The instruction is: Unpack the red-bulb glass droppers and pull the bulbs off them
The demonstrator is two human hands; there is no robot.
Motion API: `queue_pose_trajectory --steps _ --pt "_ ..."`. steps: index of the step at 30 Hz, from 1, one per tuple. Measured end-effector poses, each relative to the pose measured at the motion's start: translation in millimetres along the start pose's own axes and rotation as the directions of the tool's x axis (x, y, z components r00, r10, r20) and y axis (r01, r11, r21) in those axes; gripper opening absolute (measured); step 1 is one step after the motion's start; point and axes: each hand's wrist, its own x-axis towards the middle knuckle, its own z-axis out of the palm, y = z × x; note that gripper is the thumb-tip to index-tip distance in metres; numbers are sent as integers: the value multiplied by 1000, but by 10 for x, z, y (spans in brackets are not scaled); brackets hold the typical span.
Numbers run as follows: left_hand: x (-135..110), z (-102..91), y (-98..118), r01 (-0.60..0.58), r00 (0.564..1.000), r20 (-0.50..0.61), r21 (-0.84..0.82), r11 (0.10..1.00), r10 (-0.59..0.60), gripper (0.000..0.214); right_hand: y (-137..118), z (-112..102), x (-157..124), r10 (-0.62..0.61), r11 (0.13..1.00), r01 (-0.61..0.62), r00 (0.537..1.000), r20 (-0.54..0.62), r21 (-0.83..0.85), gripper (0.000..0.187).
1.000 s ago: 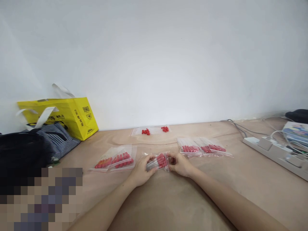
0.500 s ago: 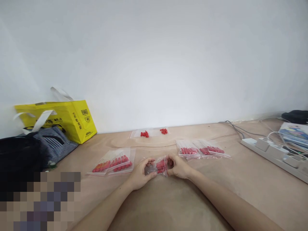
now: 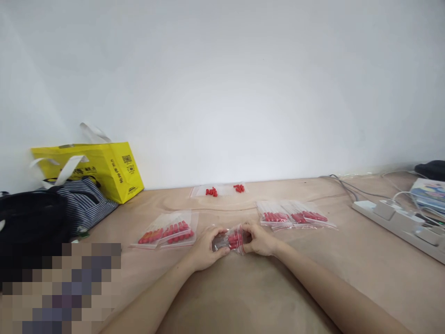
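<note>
Between my hands is a small clear zip bag (image 3: 234,240) with several red-ended pieces inside; their exact kind is too small to tell. My left hand (image 3: 206,249) is closed around the bag's left end, thumb below and fingers above. At the zip edge on the right, my right hand (image 3: 260,239) pinches the bag between thumb and fingers. Similar filled zip bags (image 3: 167,232) overlap on the left of the table. More filled bags (image 3: 295,215) lie to the right. Further back, a flat clear bag (image 3: 225,190) has two groups of loose red pieces (image 3: 211,191) on it.
A yellow carrier bag (image 3: 125,171) stands against the wall at the left, with a striped bag (image 3: 88,204) and a black bag (image 3: 31,227) before it. A white power strip (image 3: 399,225) with plugs and cables lies at the right, near some booklets (image 3: 431,192).
The whole view has shifted slightly, so table things appear a little further right. Both hands keep their hold on the zip bag, with little movement.
</note>
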Motion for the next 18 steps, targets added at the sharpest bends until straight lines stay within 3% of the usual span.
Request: queue_pose_trajectory --steps 8,14,18 --pt "-11 -53 55 22 991 128 67 998 -30 48 -94 -46 -19 76 995 -81 995 71 57 30" --pt "-17 -98 101 16 962 265 204 979 -71 56 -90 -69 -22 61 996 -66 994 89 61 26" --pt "-20 -111 150 9 952 292 262 965 -88 56 -95 -58 -30 20 999 -22 999 50 40 27"
